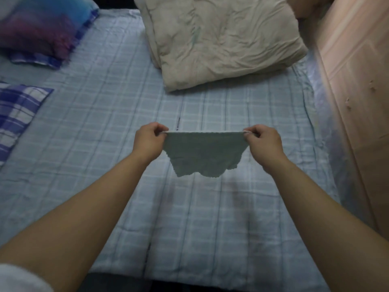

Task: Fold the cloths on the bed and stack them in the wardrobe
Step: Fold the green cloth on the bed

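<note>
A small pale green cloth hangs in the air above the bed, stretched flat between my two hands. My left hand pinches its upper left corner and my right hand pinches its upper right corner. The lower edge of the cloth dangles loose and uneven above the light blue checked sheet. Both my forearms reach forward from the bottom of the view.
A folded cream duvet lies at the far end of the bed. A blue and purple pillow and a blue checked pillow sit on the left. A pinkish wooden panel runs along the right side of the bed.
</note>
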A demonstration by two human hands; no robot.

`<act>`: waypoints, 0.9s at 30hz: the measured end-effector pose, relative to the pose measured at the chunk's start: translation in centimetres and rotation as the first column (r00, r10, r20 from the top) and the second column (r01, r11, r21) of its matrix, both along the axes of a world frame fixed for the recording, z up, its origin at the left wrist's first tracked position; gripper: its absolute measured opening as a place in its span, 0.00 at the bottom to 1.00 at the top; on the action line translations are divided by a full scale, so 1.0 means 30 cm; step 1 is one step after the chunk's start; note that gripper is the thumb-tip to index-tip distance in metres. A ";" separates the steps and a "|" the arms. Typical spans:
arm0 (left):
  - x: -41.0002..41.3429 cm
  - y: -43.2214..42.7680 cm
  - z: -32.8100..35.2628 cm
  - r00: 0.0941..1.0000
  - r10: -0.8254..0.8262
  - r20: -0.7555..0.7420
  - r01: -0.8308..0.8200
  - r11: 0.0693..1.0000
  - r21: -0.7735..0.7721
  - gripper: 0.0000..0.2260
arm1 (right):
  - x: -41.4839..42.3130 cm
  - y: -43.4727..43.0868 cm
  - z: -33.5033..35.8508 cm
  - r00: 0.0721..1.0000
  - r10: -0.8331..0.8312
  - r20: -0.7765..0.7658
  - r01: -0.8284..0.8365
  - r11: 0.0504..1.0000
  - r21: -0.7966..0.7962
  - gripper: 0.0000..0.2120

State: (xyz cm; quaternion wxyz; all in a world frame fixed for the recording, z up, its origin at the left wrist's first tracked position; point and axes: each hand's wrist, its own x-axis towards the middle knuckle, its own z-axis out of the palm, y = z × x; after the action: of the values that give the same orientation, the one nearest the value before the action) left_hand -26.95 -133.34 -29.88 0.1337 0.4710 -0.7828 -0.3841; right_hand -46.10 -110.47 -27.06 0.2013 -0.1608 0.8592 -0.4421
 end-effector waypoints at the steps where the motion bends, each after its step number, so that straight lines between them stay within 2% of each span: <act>1: -0.025 -0.025 0.017 1.000 -0.003 -0.013 0.003 1.000 -0.025 0.08 | -0.021 -0.020 0.017 1.000 -0.006 -0.024 0.006 1.000 -0.011 0.06; 5: -0.102 -0.115 0.096 0.996 -0.020 -0.088 0.012 0.996 -0.091 0.07 | -0.100 -0.101 0.086 0.996 -0.014 -0.090 0.011 0.999 -0.042 0.06; 11: -0.121 -0.163 0.097 0.990 -0.070 -0.125 0.061 0.995 -0.078 0.06 | -0.129 -0.156 0.063 0.995 -0.042 -0.090 0.038 0.998 -0.046 0.06; 18: 0.018 -0.111 -0.168 0.991 -0.131 0.009 0.131 0.991 0.042 0.03 | -0.023 -0.082 -0.199 0.998 0.052 -0.033 -0.047 0.991 0.125 0.06; 27: 0.234 0.045 -0.552 0.959 -0.208 0.191 0.168 0.964 0.207 0.06 | 0.132 0.039 -0.528 0.964 0.243 0.113 -0.267 0.883 0.385 0.09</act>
State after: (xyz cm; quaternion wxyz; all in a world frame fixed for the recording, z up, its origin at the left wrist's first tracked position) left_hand -19.94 -132.00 -46.44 -0.0326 0.4427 -0.7940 -0.4154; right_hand -42.14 -109.31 -42.90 0.3122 -0.2146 0.8955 -0.2334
